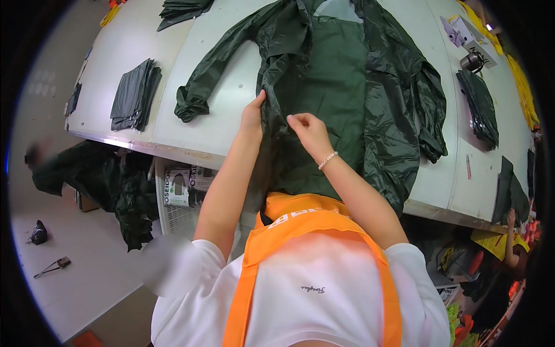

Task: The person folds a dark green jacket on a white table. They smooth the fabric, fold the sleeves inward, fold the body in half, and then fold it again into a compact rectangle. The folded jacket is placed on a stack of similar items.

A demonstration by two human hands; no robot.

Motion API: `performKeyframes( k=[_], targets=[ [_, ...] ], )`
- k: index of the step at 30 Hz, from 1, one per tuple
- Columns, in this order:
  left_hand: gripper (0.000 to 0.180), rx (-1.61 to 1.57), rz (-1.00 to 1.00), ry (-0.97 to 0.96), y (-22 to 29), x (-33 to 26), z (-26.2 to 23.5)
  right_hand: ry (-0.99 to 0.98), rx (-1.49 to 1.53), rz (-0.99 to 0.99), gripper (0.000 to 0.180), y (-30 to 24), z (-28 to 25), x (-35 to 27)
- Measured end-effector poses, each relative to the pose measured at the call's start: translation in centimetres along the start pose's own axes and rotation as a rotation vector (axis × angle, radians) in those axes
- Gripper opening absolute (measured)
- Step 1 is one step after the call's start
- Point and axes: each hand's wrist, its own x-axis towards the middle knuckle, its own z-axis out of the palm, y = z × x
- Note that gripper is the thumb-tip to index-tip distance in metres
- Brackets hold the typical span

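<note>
A dark green, shiny raincoat (338, 81) lies spread open on the white table, its plain green inner side showing between two front panels. Its left sleeve, with a gathered cuff (192, 104), stretches out to the left. My left hand (252, 117) is closed on the outer edge of the left front panel, thumb on top and fingers tucked under the cloth. At that panel's inner edge, my right hand (311, 134) has thumb and forefinger pinched together on the fabric; a beaded bracelet is on that wrist. The coat's lower edge hangs over the table's front, against my orange apron (306, 220).
Folded dark green garments (136, 95) lie at left, with another stack (478, 107) at right. A white box (473, 41) and a dark metal cup-like thing (472, 61) stand far right. Below the table's edge are a white crate (173, 217) and hanging dark garments (110, 179). Another person's hand (511, 218) shows at right.
</note>
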Motion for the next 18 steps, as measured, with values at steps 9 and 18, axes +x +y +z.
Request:
performKeyframes(
  k=[9,18],
  targets=[
    [0.053,0.397,0.184,0.2,-1.9,-0.6,1.9,-0.162,0.234,0.367,0.024,-0.1,-2.1,2.0],
    [0.07,2.502,0.346,0.438,-1.7,-1.9,-5.2,0.02,-0.102,0.376,0.021,8.1,-8.4,-2.0]
  ],
)
